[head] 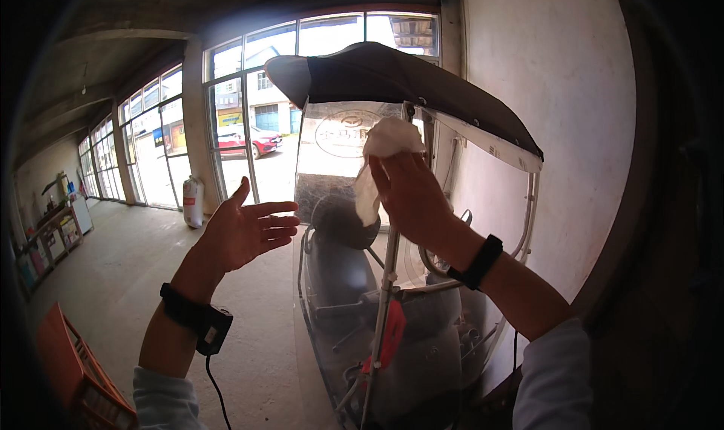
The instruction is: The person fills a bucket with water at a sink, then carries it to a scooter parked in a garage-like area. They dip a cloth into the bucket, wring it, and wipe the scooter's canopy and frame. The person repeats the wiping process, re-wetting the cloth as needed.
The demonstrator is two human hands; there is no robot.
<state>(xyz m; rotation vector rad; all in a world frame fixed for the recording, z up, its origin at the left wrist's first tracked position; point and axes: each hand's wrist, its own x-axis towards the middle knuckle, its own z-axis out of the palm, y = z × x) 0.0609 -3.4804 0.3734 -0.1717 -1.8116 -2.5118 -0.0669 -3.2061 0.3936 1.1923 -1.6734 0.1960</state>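
In my right hand (pixel 410 195) is a white cloth (pixel 390 141), raised over the upper part of a scooter's clear windshield (pixel 334 136), which bears printed writing. Whether the cloth presses on the sheet is hard to tell. My left hand (pixel 243 226) is held out with fingers apart and nothing in it, just left of the windshield's edge. Above both hands spreads a dark rain canopy (pixel 396 71). A metal pole (pixel 386 277) runs down from it in front of the scooter (pixel 418 339), with a red piece (pixel 393 331) close by the pole.
A pale wall (pixel 554 79) stands close on the right. At lower left is an orange-brown wooden chair (pixel 85 368). A white sack (pixel 193 201) stands by the glass doors (pixel 237 119), and a low shelf (pixel 54 240) lines the far left. Outside is a red car (pixel 263 140).
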